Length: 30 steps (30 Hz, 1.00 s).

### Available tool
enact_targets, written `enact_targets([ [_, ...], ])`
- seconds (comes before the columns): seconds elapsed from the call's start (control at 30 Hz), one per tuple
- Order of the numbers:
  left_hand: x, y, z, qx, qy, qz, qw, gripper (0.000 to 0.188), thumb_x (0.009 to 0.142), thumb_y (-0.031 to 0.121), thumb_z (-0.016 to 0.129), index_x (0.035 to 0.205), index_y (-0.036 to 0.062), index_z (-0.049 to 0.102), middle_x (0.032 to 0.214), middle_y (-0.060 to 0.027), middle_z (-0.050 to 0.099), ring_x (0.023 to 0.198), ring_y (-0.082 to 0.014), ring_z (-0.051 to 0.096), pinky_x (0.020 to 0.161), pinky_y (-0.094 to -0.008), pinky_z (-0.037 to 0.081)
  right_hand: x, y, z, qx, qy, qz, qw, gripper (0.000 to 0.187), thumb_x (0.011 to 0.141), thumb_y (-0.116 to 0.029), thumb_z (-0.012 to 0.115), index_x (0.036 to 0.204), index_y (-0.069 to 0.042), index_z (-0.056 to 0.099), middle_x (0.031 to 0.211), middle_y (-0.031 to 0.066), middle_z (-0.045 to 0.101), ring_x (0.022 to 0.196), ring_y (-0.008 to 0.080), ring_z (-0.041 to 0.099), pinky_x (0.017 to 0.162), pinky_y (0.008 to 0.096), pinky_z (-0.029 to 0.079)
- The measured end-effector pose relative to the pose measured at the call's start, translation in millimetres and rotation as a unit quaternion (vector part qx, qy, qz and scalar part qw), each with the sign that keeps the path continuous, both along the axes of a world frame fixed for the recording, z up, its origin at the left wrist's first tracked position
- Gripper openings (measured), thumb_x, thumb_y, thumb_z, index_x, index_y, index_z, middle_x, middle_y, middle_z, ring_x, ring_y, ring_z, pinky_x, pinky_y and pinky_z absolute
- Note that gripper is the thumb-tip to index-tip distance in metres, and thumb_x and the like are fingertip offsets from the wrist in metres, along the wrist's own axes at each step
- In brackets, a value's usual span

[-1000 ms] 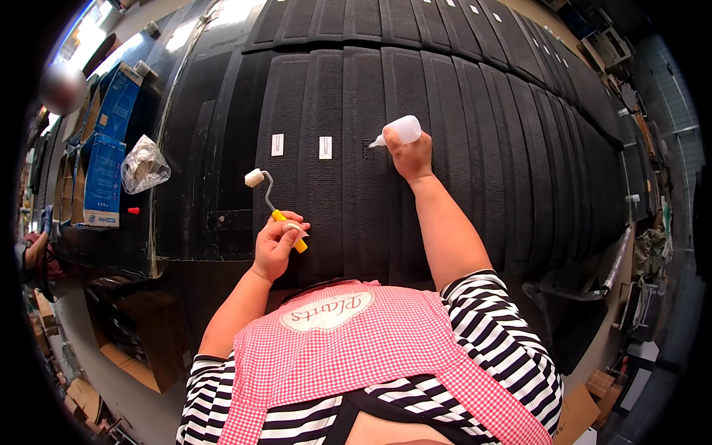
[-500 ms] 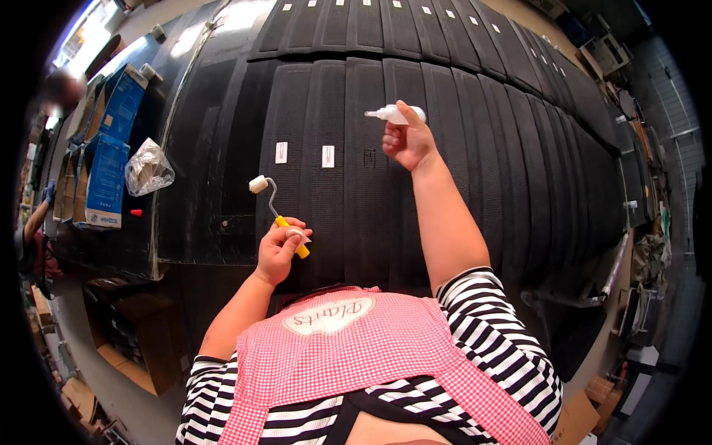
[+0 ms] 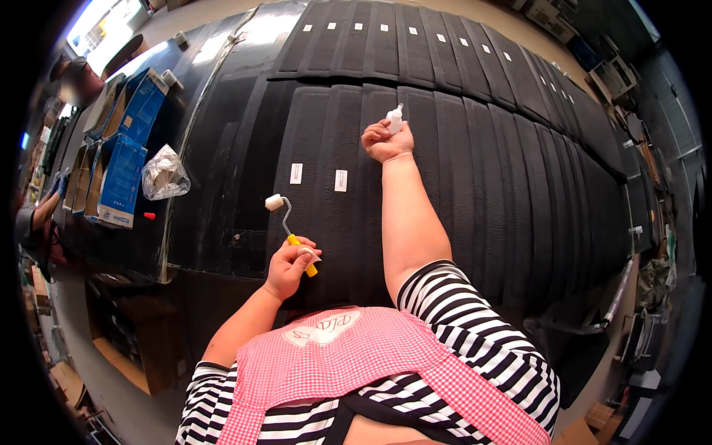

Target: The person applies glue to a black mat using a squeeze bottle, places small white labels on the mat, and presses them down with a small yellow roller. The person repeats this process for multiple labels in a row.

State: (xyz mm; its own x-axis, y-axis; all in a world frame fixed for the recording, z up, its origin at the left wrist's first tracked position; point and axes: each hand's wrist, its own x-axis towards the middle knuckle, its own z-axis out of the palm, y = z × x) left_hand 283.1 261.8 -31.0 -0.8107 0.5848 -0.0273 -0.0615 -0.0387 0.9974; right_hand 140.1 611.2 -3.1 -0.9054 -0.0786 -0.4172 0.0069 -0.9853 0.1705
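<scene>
Honestly, the small white plastic squeeze bottle (image 3: 395,119) in the curled right hand (image 3: 388,143) looks light, squishy (grab its body), left hand (image 3: 288,271) closed round a yellow-handled white roller (image 3: 294,241).

A white bottle (image 3: 394,121) points its nozzle away over black mats (image 3: 320,133); a yellow-handled roller (image 3: 294,239) tilts left, white head foremost

I wear a pink-and-white gingham apron (image 3: 334,365) with broad straps (image 3: 486,389) and a pale, rounded chest patch (image 3: 300,336) bearing dark lettering (image 3: 343,322), over a ribbed black-and-white striped top (image 3: 289,417) with a plain black neckline (image 3: 382,411) and short sleeves (image 3: 475,319) that leave my forearms (image 3: 415,222), left hand (image 3: 286,272) and right hand (image 3: 389,144) bare.
</scene>
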Motion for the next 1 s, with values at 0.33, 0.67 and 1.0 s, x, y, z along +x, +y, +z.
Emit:
enact_targets([
  [0.33,0,14,24,0.105,-0.114,0.135,0.979,0.027,0.103,0.021,0.059,0.11,-0.0032,0.067,0.111,-0.0096,0.066,0.103,-0.0203,0.067,0.095,-0.0331,0.052,143,-88,72,0.613,0.108,0.076,0.779,0.018,0.09,-0.019,0.075,0.094,-0.002,0.069,0.075,-0.0007,0.061,0.068,0.0082,0.056,0.065,0.0236,0.046],
  [0.67,2,30,66,0.178,-0.201,0.069,0.961,0.033,0.104,0.023,0.057,0.123,-0.0037,0.063,0.108,-0.0107,0.068,0.1,-0.018,0.065,0.093,-0.0336,0.05,185,-160,71,0.705,0.112,0.06,0.697,0.006,0.092,-0.005,0.069,0.097,-0.002,0.066,0.089,0.0034,0.07,0.08,0.0096,0.066,0.073,0.0247,0.054],
  [1.0,9,29,60,0.151,-0.225,0.07,0.96,0.032,0.102,0.023,0.061,0.12,-0.0039,0.065,0.106,-0.0101,0.069,0.099,-0.0166,0.066,0.092,-0.0307,0.051,205,-113,87,0.587,0.16,0.08,0.79,0.008,0.096,-0.011,0.06,0.094,-0.004,0.064,0.082,0.0037,0.067,0.078,0.0106,0.065,0.071,0.0256,0.051],
])
